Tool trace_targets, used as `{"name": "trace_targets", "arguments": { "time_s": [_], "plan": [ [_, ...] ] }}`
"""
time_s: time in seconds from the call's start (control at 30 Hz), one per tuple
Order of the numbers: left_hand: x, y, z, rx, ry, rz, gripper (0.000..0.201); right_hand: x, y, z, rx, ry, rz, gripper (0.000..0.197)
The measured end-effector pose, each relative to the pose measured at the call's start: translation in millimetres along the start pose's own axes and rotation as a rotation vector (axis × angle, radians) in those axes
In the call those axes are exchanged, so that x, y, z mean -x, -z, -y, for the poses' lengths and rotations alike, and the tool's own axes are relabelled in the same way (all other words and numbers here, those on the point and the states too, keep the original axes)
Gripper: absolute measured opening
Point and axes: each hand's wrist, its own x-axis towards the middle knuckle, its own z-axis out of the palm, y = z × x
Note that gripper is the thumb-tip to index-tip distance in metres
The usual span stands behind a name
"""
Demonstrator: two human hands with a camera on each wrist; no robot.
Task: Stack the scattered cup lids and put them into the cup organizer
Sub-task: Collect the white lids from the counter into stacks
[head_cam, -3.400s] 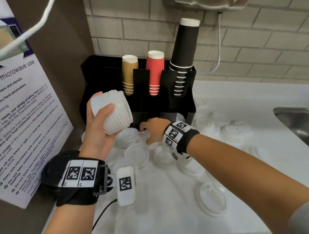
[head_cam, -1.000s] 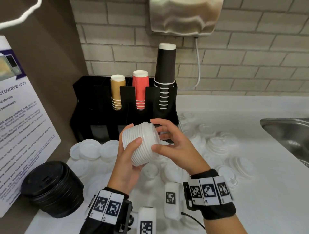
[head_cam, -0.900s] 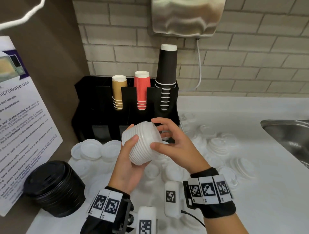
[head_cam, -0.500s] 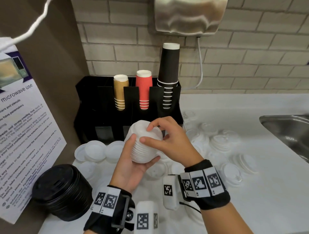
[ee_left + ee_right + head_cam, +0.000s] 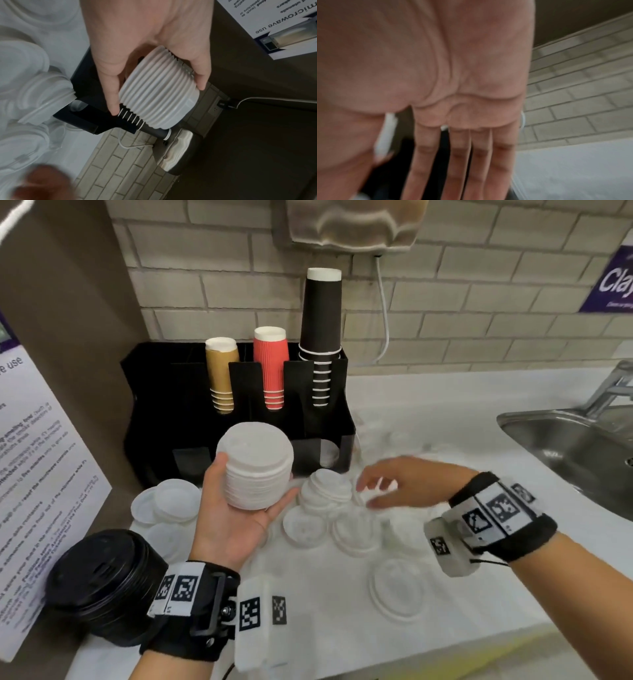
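A white worktop (image 5: 462, 419) is seen running along a brick wall (image 5: 479, 302), with a steel sink (image 5: 565, 446) set into its right end. A black cup organizer (image 5: 154, 392) stands at the back left of the worktop against the wall; three upright slots are filled with tan cups (image 5: 221, 374), red cups (image 5: 270, 364) and a tall column of black cups (image 5: 320, 330). A printed notice (image 5: 37, 474) is fixed to the brown panel on the left. A stack of black lids (image 5: 102, 583) lies on its side at the front left corner, near the worktop edge.

A tall stack of white lids (image 5: 257, 470) is held above the worktop just in front of the organizer by the left hand (image 5: 233, 518); the grip is closed round it, thumb on one side and fingers on the other, with the base seated in the palm. A shorter pile of white lids (image 5: 325, 491) stands on the worktop just right of the held stack. Loose white lids (image 5: 397, 587) are scattered flat around it, some overlapping, and more are spread to the left beside the organizer.

The right hand (image 5: 407, 484) is blurred and hovers beside the shorter pile; its fingers (image 5: 458, 155) are stretched out straight, the grip is open, and nothing is held. Bare worktop is left between the scattered lids and the sink.
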Motion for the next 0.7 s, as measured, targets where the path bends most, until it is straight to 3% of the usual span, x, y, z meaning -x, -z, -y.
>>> {"name": "trace_targets", "arguments": {
  "time_s": [0.1, 0.23, 0.33, 0.47, 0.7],
  "plan": [
    [0, -2, 2, 0.007, -0.007, 0.003, 0.063, 4, -30, -3, 0.166, 0.067, 0.239, 0.044],
    [-2, -7, 7, 0.041, -0.020, 0.022, 0.059, 11, -63, -7, 0.329, 0.169, 0.392, 0.074],
    [-4, -12, 13, 0.076, -0.008, 0.030, 0.053, 16, -73, -8, 0.520, 0.262, 0.391, 0.088],
    [-7, -18, 20, 0.069, -0.001, 0.004, 0.065, 19, -85, -10, 0.644, 0.363, 0.371, 0.092],
    [-9, -23, 23, 0.106, -0.013, -0.011, 0.072, 13, -73, -15, 0.342, 0.372, 0.269, 0.075]
  ]
}}
